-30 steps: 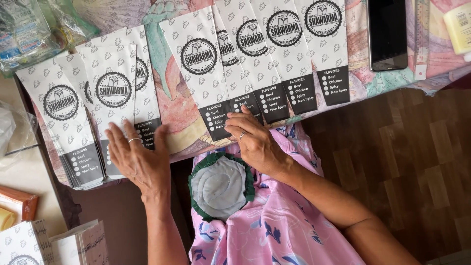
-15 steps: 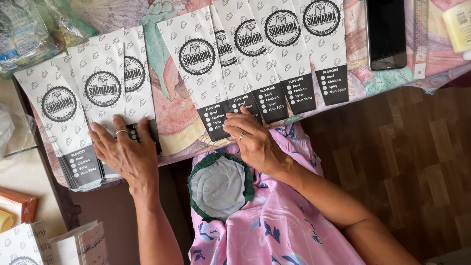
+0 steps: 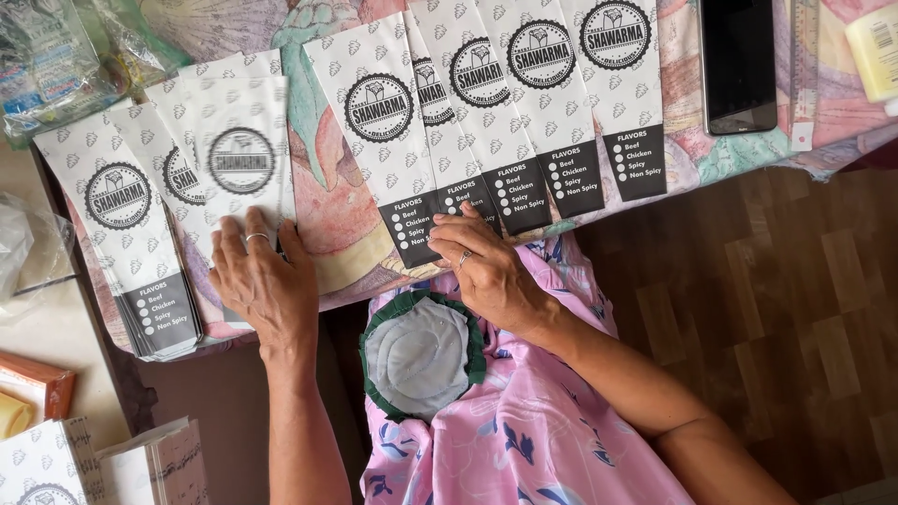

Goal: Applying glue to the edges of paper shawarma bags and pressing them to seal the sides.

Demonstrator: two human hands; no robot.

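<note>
White paper sleeves with a leaf pattern, a round black emblem and a dark band at the lower end lie across the tabletop [image 3: 327, 201], which is covered by a pastel printed cloth.

Head view: the left hand [image 3: 262, 281] lies flat, palm down, fingers spread narrowly, on the left group of sleeves [image 3: 182, 187]; it presses rather than grips, and a ring shows on one finger. The topmost sleeve there looks blurred. The right hand [image 3: 486, 266] rests with curled fingers on the dark lower ends of the fanned right row of sleeves [image 3: 496, 112], holding nothing closed. The two groups lie apart, bare cloth between them. A dark phone [image 3: 739, 61] lies beyond the right row. A grey round pad with a green edge [image 3: 416, 355] sits on the pink floral lap. Clear plastic bags [image 3: 51, 56] lie at the far left.
</note>
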